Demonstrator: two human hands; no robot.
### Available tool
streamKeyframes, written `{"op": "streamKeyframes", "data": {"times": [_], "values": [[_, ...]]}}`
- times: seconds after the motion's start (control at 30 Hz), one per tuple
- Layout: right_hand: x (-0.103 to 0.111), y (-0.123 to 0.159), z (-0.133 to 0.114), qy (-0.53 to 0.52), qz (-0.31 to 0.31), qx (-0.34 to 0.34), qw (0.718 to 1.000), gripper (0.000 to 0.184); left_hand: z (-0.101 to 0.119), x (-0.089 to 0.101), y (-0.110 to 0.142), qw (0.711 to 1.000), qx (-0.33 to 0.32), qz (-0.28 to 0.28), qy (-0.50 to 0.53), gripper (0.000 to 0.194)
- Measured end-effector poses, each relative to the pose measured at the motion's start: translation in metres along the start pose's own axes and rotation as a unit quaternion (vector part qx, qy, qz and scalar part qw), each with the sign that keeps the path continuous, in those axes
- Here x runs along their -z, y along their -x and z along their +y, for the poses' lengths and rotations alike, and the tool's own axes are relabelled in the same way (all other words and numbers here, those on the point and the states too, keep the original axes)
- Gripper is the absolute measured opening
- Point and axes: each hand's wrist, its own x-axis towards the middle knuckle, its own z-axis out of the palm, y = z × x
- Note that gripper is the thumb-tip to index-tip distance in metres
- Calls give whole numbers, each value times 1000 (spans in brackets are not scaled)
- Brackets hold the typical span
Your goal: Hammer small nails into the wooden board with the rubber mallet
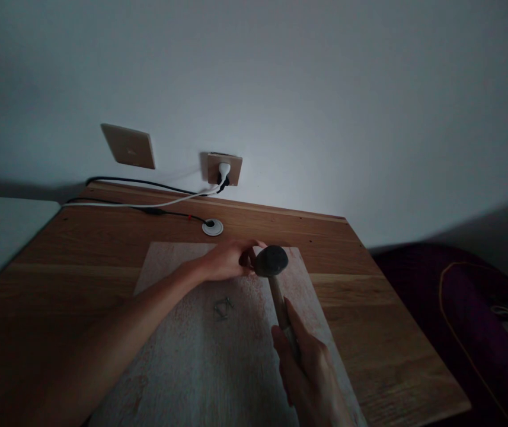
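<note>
My right hand (309, 370) is closed round the wooden handle of a hammer (272, 270), whose dark head hangs over the far part of a pale wooden board (200, 356). My left hand (229, 260) rests on the board just left of the hammer head, fingers pinched together on something I cannot make out. A small heap of nails (223, 308) lies on the board between my arms.
The board lies on a brown wooden table (80, 261) against a white wall. Black and white cables (147, 204) run along the table's back edge to a wall socket (224, 169). A round white disc (212, 226) sits nearby. Dark purple fabric (480, 320) lies right.
</note>
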Motion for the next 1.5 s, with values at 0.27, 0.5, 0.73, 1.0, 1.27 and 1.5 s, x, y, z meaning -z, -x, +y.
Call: {"op": "streamKeyframes", "data": {"times": [0.27, 0.5, 0.73, 1.0, 1.27, 1.5], "values": [[6, 3, 1, 20, -1, 23, 1000, 74, -7, -2, -2, 1000, -3, 10, 16, 55], [9, 2, -1, 27, 22, 47, 998, 73, -8, -2, -3, 1000, 5, 6, 20, 60], [0, -1, 3, 51, 13, 40, 998, 72, -1, 2, 0, 1000, -3, 4, 13, 58], [0, -2, 9, 39, 16, 62, 997, 68, -1, 2, -1, 1000, -12, 2, 5, 60], [12, 4, -3, 37, 17, 38, 998, 72, -11, -2, -4, 1000, -15, 0, 16, 56], [6, 2, -1, 43, 2, 34, 998, 70, -6, 1, -2, 1000, -26, -4, 4, 53]]}}
